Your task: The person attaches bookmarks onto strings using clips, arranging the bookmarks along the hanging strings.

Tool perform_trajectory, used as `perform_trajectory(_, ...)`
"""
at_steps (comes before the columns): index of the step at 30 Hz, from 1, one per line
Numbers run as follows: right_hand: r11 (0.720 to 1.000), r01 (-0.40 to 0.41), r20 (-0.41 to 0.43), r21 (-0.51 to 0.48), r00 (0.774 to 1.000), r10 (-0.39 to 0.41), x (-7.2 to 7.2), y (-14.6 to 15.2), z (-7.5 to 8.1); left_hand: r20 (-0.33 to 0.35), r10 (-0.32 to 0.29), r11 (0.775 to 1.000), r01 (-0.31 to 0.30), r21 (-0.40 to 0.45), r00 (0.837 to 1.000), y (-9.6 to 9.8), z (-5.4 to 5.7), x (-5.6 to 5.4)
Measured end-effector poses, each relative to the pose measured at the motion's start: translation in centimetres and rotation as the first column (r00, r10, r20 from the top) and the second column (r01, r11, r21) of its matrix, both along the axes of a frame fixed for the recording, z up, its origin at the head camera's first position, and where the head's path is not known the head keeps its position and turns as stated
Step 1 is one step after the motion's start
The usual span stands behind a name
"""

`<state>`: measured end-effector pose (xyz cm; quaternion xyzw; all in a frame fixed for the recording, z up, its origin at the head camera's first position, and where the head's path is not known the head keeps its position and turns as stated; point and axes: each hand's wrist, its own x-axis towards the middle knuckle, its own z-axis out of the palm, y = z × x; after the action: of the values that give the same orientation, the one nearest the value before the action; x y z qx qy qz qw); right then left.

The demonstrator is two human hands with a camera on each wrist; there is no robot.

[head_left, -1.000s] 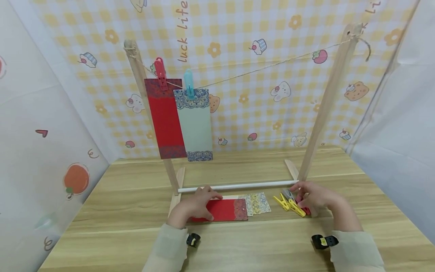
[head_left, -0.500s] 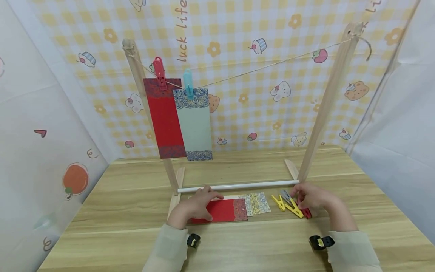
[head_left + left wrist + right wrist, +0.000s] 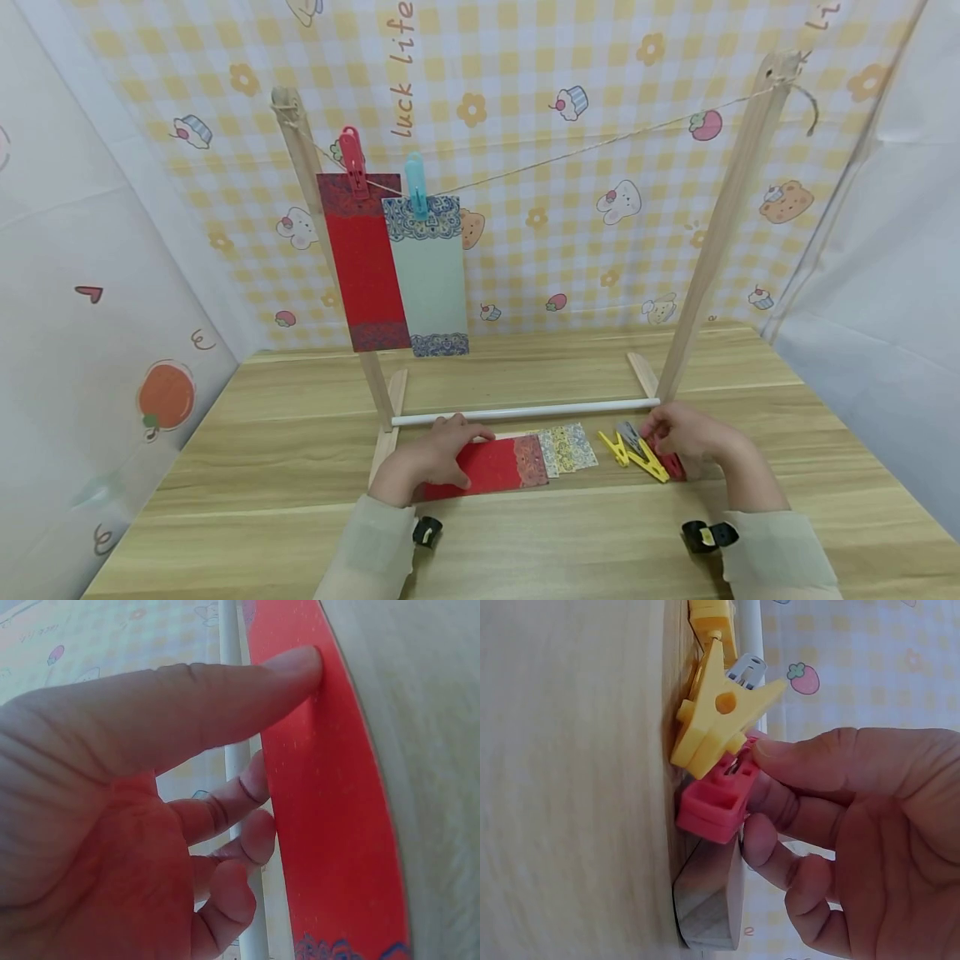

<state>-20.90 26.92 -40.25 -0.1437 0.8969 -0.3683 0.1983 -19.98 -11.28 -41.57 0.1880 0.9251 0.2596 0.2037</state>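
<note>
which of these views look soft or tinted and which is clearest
Head view: clearest, evenly lit, backdrop lettering legible; left wrist view: hazy, reddish-tinted palm on the left hand, tabletop blurred; right wrist view: red clothespin fairly clear, backdrop softer.

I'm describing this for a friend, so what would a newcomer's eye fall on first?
Most likely the hanging red card and the pale, patterned-edged card beside it, clipped to the string near the left post. Next might come the lower red card on the table, held by the left hand. Then the yellow clips at the right, next to the red clip that the right hand pinches.
</note>
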Motion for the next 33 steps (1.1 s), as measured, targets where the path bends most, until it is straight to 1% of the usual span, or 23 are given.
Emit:
perform_trajectory(5, 0.996, 0.077, 0.002, 0.04, 0.997, -0.078, 0.0, -0.2, 0.42, -0.011, 0.002, 1.0, -0.002, -0.012, 1.0, 0.08, 0.07, 0.06)
perform_trajectory(8, 0.992, 0.115, -0.012, 0.052, 0.993, -0.115, -0.06, -0.25, 0.58, -0.018, 0.0, 1.0, -0.001, -0.017, 1.0, 0.11, 0.16, 0.16)
perform_trajectory(11, 0.989, 0.142, -0.043, 0.032, 0.989, -0.141, -0.08, -0.22, 0.6, -0.025, 0.0, 1.0, 0.0, -0.017, 1.0, 0.17, 0.21, 0.2)
perform_trajectory(14, 0.987, 0.157, -0.075, -0.019, 0.985, -0.158, -0.07, -0.2, 0.6, -0.031, -0.001, 1.0, 0.001, -0.013, 1.0, 0.18, 0.23, 0.18)
perform_trajectory(18, 0.988, 0.142, -0.126, -0.066, 0.981, -0.15, -0.11, -0.21, 0.58, -0.035, -0.006, 1.0, 0.006, -0.013, 0.999, 0.15, 0.25, 0.15)
perform_trajectory(21, 0.991, 0.113, -0.166, -0.077, 0.978, -0.124, -0.18, -0.19, 0.5, -0.035, -0.006, 1.0, 0.006, -0.01, 0.999, 0.17, 0.27, 0.17)
perform_trajectory(25, 0.993, 0.086, -0.183, -0.083, 0.978, -0.1, -0.17, -0.15, 0.55, -0.018, 0.005, 1.0, -0.005, -0.009, 1.0, 0.14, 0.3, 0.14)
perform_trajectory(29, 0.993, 0.06, -0.148, -0.103, 0.986, -0.075, -0.09, -0.22, 0.65, -0.019, 0.014, 0.999, -0.014, -0.03, 1.0, 0.09, 0.34, 0.05)
perform_trajectory(33, 0.99, 0.01, -0.108, -0.139, 0.994, -0.025, -0.06, -0.26, 0.74, -0.043, -0.014, 1.0, 0.013, -0.021, 0.999, 0.11, 0.58, 0.0)
